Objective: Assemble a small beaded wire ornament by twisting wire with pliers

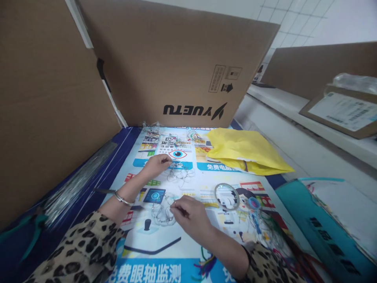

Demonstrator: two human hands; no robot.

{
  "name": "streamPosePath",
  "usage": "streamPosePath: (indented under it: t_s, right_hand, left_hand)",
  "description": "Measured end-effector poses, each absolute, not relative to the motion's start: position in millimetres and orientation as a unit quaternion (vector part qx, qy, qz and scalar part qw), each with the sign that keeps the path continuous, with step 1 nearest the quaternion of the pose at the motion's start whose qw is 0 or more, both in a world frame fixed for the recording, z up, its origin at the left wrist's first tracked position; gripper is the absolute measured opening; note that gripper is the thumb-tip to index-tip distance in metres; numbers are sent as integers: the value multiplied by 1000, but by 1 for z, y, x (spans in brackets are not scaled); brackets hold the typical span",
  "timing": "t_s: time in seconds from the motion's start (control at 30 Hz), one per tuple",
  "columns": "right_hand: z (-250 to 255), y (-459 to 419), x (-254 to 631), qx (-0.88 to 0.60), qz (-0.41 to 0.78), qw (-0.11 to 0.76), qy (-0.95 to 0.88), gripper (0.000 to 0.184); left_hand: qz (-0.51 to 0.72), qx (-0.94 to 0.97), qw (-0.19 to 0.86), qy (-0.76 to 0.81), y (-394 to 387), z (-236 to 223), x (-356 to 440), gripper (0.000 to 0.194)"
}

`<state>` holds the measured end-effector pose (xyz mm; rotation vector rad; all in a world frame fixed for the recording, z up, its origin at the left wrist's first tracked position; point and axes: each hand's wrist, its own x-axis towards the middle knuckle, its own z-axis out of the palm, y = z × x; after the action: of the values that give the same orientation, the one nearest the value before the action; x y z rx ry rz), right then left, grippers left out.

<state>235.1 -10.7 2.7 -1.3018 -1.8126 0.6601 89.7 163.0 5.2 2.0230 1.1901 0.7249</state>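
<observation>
My left hand point(156, 166) is raised over the printed sheet, its thumb and forefinger pinched together. Whatever is between them is too fine to make out. Just below its fingertips lies a loose tangle of thin wire loops point(181, 175). Closer to me, my right hand point(193, 218) is also closed in a pinch, with any thin strand in it unclear. Beside its fingertips is another ring of thin silvery wire loops point(161, 212), and I cannot tell whether the fingers touch it. To the right of this hand sits a round coil point(217, 192).
Cardboard panels point(176, 63) stand behind and left. Teal-handled pliers point(37, 228) and a bundle of straight wires point(79, 181) lie left. A yellow bag point(247, 149), teal box point(326, 232), tangled coloured strands point(265, 228) and a thread tassel point(206, 265) are on the right.
</observation>
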Motion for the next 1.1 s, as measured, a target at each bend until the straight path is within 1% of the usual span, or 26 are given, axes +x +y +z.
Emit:
streamPosePath:
  t_s: [0.2,0.43,0.73,1.1]
  right_hand:
    - [-1,-10,235,-510,254,395,-721,13]
    - [-1,-10,236,-511,250,387,-726,12]
    - [3,-8,229,-515,247,352,-742,13]
    - [5,-11,229,-496,232,372,-749,9]
  left_hand:
    - [269,797,326,431,168,13,99,13]
    - [240,832,283,412,161,18,91,12]
    - [215,869,229,383,155,16,99,13]
    - [213,874,201,388,154,14,100,14]
